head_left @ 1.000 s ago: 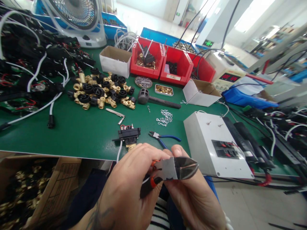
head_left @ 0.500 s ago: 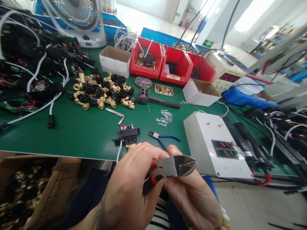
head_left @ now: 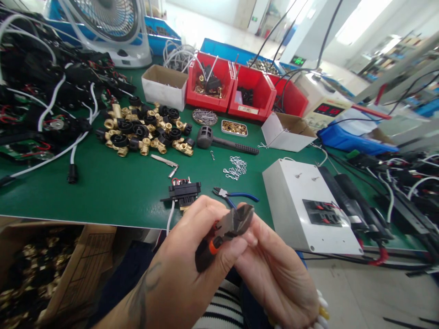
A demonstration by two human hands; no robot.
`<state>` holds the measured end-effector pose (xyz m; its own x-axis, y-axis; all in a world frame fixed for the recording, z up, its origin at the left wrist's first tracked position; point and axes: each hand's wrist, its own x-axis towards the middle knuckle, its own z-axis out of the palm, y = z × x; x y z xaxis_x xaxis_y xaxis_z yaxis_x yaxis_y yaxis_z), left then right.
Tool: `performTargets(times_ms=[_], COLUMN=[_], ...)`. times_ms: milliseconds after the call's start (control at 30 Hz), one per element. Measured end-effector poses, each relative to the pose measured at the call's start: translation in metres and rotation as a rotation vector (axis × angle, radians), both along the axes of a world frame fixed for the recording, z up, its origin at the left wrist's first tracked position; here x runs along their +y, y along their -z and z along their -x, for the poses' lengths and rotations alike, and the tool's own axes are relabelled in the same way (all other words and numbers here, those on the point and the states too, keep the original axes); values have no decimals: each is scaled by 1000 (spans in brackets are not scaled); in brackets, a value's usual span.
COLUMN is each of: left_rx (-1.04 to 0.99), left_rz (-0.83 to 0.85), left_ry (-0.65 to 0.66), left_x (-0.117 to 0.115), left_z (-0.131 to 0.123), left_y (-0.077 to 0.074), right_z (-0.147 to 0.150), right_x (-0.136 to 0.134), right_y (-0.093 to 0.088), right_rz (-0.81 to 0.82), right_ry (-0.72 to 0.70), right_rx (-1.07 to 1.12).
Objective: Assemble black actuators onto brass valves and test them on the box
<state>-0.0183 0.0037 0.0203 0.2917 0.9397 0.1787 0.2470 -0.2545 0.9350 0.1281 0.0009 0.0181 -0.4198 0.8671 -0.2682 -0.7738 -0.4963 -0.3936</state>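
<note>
My left hand [head_left: 192, 260] is closed around the orange and black handles of a pair of side cutters [head_left: 230, 225], held just in front of the table edge. The cutter's dark jaws point up and to the right. My right hand [head_left: 274, 269] lies under and beside the jaws, its fingers curled against them; whether it pinches anything small is hidden. Behind the hands, on the green mat [head_left: 116, 192], sits a black connector assembly [head_left: 182, 192] with a brass fitting and a white cable hanging over the edge. Blue-handled pliers [head_left: 233, 197] lie just right of it.
A heap of brass and black fittings [head_left: 144, 130], a black mallet [head_left: 224, 142], wire clips [head_left: 235, 167], red bins [head_left: 236, 89], two small cardboard boxes, a white fan [head_left: 113, 27] and a white test box [head_left: 308, 208] stand on the mat. Cables pile at left; a carton of fittings [head_left: 37, 269] sits below.
The cutters have turned and drawn back toward me: the jaws, which pointed right and showed their broad face, now tilt up and look smaller. My right hand's fingers have shifted under the jaws.
</note>
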Motion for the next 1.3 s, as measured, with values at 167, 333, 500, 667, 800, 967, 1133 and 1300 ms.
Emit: performTargets(times_ms=[167,333,500,667,800,967,1133,1300], left_rx=[2,-12,87,382,557,620,612,605], left_rz=[33,17,-110,-332,-452,-447,-449,-471], left_ry=[31,6,-126,-237,-294,-307,-279,-272], left_x=[-1,0,-5,-15,-17,-20,-23,-22], left_z=[2,2,-1,-2,-4,-9,-12,-12], left_y=[-2,-2,-2,10,18,22,23,24], right_z=[-2,1,2,0,1,2,3,4], right_x=[-1,-2,-1,1,1,1,-2,-2], right_y=[2,0,-2,-4,-4,-6,-9,-9], right_rz=[-51,-74,-79,-25,-70,-102,-109,-116], right_ry=[-50,-38,66,182,225,255,272,280], right_rx=[4,12,42,35,27,46,68,77])
